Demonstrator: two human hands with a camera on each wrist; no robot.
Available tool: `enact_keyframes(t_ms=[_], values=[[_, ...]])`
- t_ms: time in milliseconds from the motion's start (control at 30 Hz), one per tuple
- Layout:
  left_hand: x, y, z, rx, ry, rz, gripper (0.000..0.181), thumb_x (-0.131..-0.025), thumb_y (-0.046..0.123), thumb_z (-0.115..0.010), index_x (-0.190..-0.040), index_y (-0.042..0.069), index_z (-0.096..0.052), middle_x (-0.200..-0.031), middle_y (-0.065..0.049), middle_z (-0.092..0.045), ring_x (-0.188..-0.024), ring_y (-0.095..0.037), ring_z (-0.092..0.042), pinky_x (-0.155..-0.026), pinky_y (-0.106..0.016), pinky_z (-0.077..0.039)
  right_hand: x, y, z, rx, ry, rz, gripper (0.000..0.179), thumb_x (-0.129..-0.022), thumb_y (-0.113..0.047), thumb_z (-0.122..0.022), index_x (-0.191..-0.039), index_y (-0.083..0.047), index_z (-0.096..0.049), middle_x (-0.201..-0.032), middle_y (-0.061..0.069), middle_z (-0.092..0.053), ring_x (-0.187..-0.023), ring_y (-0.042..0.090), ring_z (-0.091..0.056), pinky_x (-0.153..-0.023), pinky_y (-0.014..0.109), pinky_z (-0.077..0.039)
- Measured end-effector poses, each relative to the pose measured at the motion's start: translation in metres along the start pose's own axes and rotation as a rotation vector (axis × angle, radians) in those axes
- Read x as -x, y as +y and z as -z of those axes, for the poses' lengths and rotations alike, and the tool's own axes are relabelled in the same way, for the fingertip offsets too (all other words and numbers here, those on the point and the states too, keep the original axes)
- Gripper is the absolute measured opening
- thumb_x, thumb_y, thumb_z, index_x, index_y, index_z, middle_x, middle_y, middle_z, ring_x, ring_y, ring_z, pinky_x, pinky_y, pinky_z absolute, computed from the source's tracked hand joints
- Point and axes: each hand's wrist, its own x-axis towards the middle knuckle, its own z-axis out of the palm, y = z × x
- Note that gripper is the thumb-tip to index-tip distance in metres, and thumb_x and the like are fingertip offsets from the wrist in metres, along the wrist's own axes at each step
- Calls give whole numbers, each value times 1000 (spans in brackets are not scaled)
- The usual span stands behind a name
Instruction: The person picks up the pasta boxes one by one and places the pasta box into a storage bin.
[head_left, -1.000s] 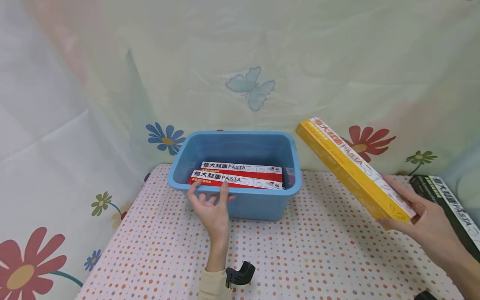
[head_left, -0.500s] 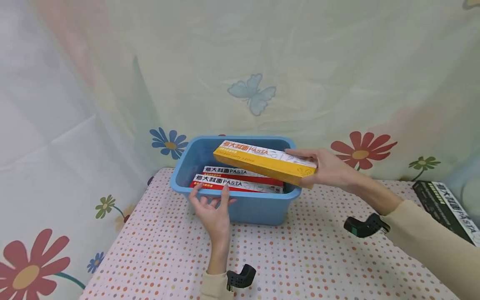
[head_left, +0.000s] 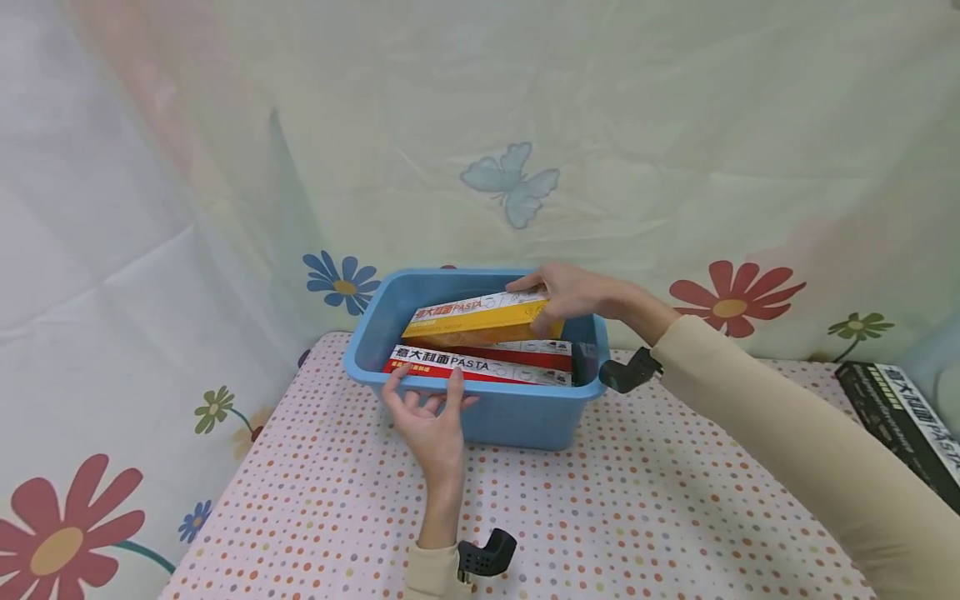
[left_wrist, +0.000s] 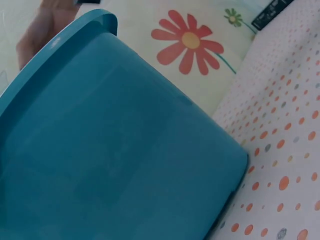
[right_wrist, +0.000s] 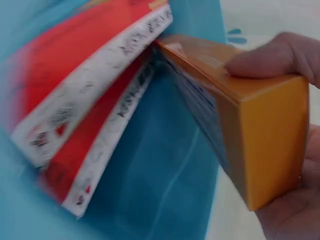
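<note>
A yellow-and-white pasta box (head_left: 472,317) tilts inside the blue plastic bin (head_left: 517,417), its right end higher. My right hand (head_left: 573,292) grips that end, and the right wrist view has my thumb on one face of the yellow box (right_wrist: 272,150) and the fingers on the opposite side. Two red-and-white pasta boxes (head_left: 480,367) lie side by side in the bin, the rear one partly covered by the yellow box. At the front, my left hand (head_left: 431,425) holds the bin's rim, thumb and index finger over the edge and the other fingers below it.
A black-and-white pasta box (head_left: 900,425) lies on the dotted tablecloth (head_left: 645,517) at the far right. Behind the bin hangs a flowered curtain (head_left: 630,167), and another drape covers the left side.
My right hand has carried the yellow pasta box leftward from the right side, over the rim and down into the bin. My left hand has stayed on the front rim.
</note>
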Motion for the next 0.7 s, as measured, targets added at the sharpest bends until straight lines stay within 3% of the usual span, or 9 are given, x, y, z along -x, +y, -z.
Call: enact_keyframes(t_ms=[233, 700], values=[[-4, 4, -1, 11, -3, -35, 65, -94, 4, -79, -143, 4, -36, -128, -39, -52, -79, -26, -75, -65, -38, -68, -21, -3, 17, -8, -62, 16, 80, -73, 0, -77, -150, -2, -54, -143, 18, -62, -105, 30, -57, -80, 32, -55], [0, 6, -3, 24, -1, -29, 65, -93, 5, -79, -143, 6, -36, -127, -41, -50, -74, -25, -74, -63, -39, -68, -21, 34, 15, -58, -104, 45, 83, -73, -3, -82, -152, -4, -53, -146, 21, -58, -107, 30, -58, -83, 31, -56]])
